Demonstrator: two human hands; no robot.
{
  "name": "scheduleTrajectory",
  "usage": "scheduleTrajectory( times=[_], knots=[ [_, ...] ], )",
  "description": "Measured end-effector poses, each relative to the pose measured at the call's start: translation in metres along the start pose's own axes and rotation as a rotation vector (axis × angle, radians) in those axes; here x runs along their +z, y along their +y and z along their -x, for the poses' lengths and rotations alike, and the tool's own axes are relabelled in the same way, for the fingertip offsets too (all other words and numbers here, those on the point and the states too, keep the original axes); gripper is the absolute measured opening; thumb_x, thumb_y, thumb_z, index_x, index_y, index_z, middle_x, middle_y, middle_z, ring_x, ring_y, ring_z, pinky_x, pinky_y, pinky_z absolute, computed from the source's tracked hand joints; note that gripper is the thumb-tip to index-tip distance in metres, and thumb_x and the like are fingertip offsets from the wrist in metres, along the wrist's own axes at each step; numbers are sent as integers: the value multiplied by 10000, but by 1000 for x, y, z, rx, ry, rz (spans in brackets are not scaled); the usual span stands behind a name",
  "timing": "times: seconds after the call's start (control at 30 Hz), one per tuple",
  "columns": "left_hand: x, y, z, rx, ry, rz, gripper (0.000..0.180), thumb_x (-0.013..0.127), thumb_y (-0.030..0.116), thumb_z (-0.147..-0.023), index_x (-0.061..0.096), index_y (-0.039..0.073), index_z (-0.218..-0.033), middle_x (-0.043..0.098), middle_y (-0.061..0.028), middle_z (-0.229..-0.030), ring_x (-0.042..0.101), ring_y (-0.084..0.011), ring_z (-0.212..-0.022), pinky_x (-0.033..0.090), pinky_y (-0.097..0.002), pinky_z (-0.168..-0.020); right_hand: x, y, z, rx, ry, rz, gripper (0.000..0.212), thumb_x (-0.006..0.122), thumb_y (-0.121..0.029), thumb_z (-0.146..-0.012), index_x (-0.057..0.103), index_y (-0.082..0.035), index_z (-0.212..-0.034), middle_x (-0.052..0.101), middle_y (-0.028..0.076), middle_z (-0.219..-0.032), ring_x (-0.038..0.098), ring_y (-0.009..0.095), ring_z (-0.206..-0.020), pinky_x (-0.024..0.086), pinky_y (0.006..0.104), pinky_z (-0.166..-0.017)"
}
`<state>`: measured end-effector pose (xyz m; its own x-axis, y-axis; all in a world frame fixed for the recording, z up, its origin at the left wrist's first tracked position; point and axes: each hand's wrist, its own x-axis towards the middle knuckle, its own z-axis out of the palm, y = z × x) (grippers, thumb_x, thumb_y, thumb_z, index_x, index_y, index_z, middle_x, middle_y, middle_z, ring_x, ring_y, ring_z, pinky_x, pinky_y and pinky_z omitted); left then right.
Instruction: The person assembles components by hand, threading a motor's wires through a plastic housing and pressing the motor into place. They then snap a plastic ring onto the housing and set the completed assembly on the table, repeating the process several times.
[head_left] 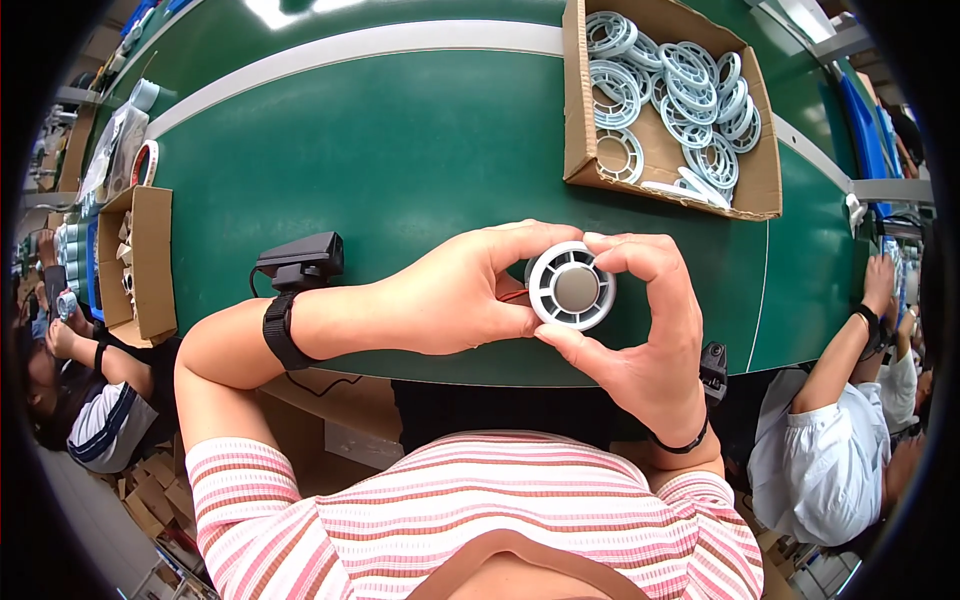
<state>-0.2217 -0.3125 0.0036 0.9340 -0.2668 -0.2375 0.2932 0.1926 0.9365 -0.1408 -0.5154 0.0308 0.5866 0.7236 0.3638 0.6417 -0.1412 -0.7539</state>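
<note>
Between both hands, above the green table [380,140], is a round white spoked part [576,288] with a flat grey hub, its face turned up. My left hand [470,290] grips it from the left, with fingers behind its far edge and the thumb at the near side. A thin red wire [514,295] shows between the part and that hand. My right hand [655,320] is closed round the right side, index finger on the upper edge and thumb on the lower one. The underside of the part is hidden.
A cardboard box [577,110] at the far right holds many pale blue spoked rings [690,90]. At left stand a smaller cardboard box [155,260] and a tape roll [147,163]. A black device [305,258] is strapped to my left wrist. Other people work on both sides.
</note>
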Motion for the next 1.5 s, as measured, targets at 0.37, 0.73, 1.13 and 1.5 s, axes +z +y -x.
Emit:
scheduleTrajectory(
  times=[0.37,0.73,1.13,1.5],
  knots=[
    [-18,33,-6,-284,-140,311,672,746,64,-930,421,-14,-1512,570,-109,-1359,622,-166,-1176,561,-314,-1005,-4,5,-3,-27,6,62,612,950,-113,-636,568,-69,-1112,669,137,-1159,636,291,-1036,506,411,-909],
    [-13,13,-2,-187,-101,198,665,763,67,-923,435,-3,-1497,625,-63,-1283,647,-154,-1136,584,-267,-863,18,6,10,-122,75,108,588,843,-216,-800,598,-100,-1322,586,110,-1364,574,323,-1179,447,425,-1020],
    [4,21,4,-68,-19,111,730,713,35,-956,296,-4,-1554,352,-150,-1560,675,-273,-1167,580,-318,-854,-47,15,41,29,46,477,567,751,-95,-801,607,-123,-1349,557,93,-1410,503,333,-1305,374,490,-1100],
    [1,15,5,59,-1,-77,526,683,57,-977,457,-23,-1445,394,-154,-1541,685,-266,-1143,579,-311,-862,-143,83,58,241,290,721,535,702,-49,-808,585,-69,-1330,567,131,-1407,514,345,-1306,384,428,-1108]
  ],
)
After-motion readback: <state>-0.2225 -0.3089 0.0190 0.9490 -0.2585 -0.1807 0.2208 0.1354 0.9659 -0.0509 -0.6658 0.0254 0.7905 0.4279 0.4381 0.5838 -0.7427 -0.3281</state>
